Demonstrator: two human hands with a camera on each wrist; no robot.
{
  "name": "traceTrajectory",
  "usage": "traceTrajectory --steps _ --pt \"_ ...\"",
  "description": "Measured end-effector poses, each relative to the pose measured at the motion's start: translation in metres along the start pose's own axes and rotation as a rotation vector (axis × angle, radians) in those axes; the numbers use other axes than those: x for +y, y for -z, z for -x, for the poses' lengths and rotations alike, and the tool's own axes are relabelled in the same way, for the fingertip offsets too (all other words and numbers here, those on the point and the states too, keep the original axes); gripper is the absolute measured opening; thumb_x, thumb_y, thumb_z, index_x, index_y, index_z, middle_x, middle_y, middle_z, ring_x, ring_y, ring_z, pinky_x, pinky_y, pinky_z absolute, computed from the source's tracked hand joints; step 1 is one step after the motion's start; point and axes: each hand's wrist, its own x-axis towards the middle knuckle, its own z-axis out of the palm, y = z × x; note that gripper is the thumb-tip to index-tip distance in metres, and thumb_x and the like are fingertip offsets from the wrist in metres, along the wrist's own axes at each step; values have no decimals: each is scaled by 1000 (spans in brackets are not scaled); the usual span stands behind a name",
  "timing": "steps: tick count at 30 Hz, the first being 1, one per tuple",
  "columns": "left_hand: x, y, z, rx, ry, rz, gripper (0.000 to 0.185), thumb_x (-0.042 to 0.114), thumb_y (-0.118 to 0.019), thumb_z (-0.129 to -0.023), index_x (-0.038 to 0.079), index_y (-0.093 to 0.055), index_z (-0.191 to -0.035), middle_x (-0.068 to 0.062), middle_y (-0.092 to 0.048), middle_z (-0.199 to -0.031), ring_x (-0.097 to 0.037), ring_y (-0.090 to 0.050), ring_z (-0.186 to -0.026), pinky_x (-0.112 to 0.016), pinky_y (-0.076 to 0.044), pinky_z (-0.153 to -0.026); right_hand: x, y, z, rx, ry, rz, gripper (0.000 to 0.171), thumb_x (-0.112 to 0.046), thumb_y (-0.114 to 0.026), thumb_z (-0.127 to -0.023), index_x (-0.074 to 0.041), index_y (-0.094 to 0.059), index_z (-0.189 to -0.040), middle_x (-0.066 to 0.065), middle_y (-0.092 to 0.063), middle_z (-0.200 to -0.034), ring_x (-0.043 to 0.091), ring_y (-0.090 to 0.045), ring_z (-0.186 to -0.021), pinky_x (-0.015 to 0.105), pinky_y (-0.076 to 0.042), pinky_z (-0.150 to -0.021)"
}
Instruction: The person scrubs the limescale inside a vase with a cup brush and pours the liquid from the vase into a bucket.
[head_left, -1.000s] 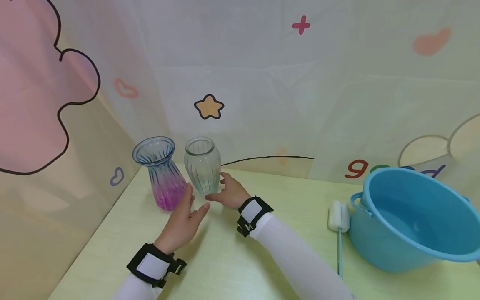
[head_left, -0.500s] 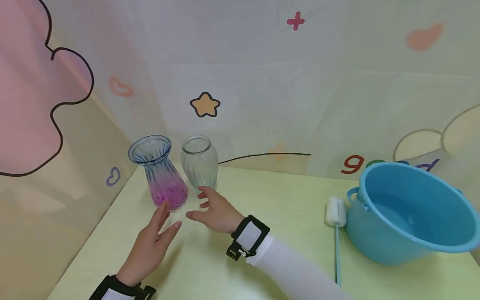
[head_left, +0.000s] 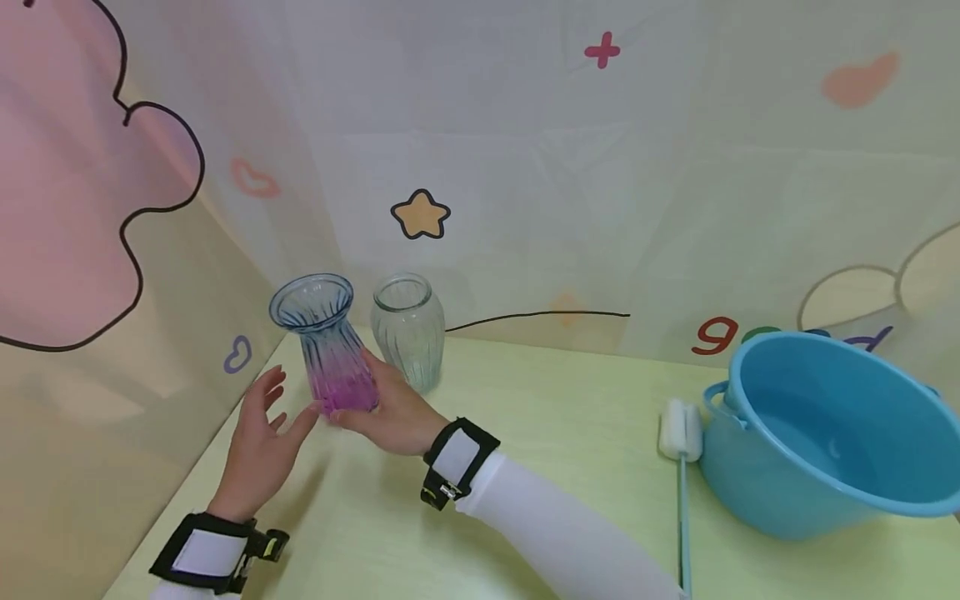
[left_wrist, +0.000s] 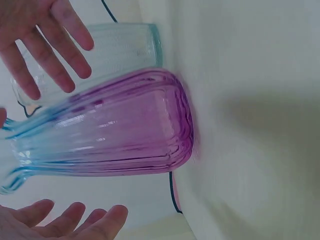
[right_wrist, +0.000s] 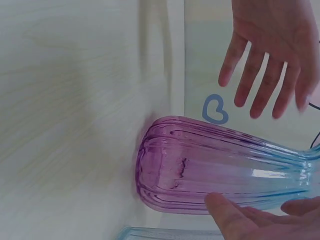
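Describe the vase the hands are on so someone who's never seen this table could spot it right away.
Look to the far left corner of the pale green table, by the cartoon-printed backdrop, where two ribbed glass vases stand side by side. It is the left one, the purple vase, with the right hand holding its base. Unlike the clear vase beside it, it fades from blue at its flared rim to purple below.
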Motion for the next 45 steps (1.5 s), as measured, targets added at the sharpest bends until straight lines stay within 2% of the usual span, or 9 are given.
traceTrajectory --steps 6,12,13,18,23,26,31,38,45 --pt "-10 -9 -31 -42 -23 -12 113 25 -82 -90 6 0 -166 -23 -12 -171 -51 -20 -155 -69 -29 -119 -1 -6 -5 63 -42 60 96 -44 -67 -96 -17 -8 -168 5 -23 -172 24 -27 -158 50 -27 -127" --pt "-20 -25 -48 -6 8 47 122 31 -86 -85 16 4 -166 -22 -12 -172 -47 -19 -156 -72 -24 -120 3 -15 -7 52 -67 92 97 -40 -65 -96 -19 -4 -168 5 -12 -175 26 -11 -163 51 -22 -129" --pt "-21 -27 -49 4 20 62 123 32 -86 -84 18 5 -166 -22 -14 -172 -46 -20 -156 -72 -23 -121 4 -17 -9 52 -53 89 97 -38 -66 -95 -19 -4 -168 5 -14 -175 26 -13 -162 50 -23 -129" --pt "-21 -35 -53 61 57 108 125 30 -87 -83 23 7 -166 -24 -21 -169 -44 -26 -155 -69 -23 -122 6 -21 -11 53 -36 98 99 -35 -69 -95 -15 -5 -167 7 -15 -174 25 -18 -161 47 -22 -129" --pt "-21 -41 -57 108 61 103 118 29 -87 -82 14 -5 -165 -26 -30 -164 -43 -36 -149 -62 -30 -122 6 -22 -11 52 -56 98 100 -33 -69 -95 -13 -3 -167 7 -10 -175 23 -13 -162 45 -20 -130" --pt "-21 -44 -59 117 65 100 113 29 -87 -82 9 -11 -163 -26 -34 -161 -43 -40 -145 -61 -31 -122 5 -21 -11 53 -57 101 100 -32 -70 -95 -13 -3 -167 6 -11 -175 23 -15 -162 45 -22 -129" --pt "-19 -48 -62 125 69 85 107 30 -86 -82 6 -17 -160 -24 -40 -155 -41 -44 -140 -59 -33 -121 7 -19 -13 49 -39 102 99 -30 -70 -95 -13 -5 -167 5 -14 -175 21 -22 -160 42 -25 -129" --pt "-17 -54 -63 160 84 30 103 33 -86 -81 4 -22 -156 -25 -48 -147 -41 -50 -134 -57 -39 -116 11 -18 -12 55 -48 91 101 -32 -72 -93 -16 -6 -167 2 -19 -174 20 -29 -157 43 -30 -127" --pt "-13 -56 -59 179 83 -49 102 39 -83 -83 4 -22 -156 -27 -49 -145 -45 -53 -129 -62 -43 -110 11 -16 -12 57 -44 82 101 -34 -72 -92 -19 -7 -167 2 -21 -173 20 -34 -154 44 -33 -125"
